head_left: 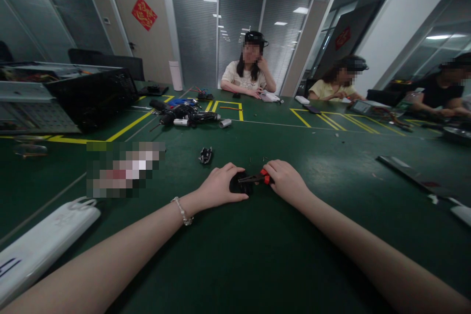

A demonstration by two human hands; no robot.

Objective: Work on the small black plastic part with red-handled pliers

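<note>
Two closed grips: left hand (221,185), black part (240,186); right hand (287,181), pliers (256,177).

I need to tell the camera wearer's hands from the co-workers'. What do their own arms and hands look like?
Both forearms are bare, no sleeves in view. The left hand and right hand wear no gloves. A thin bracelet of small pale beads circles the left wrist; the right wrist bears nothing.
</note>
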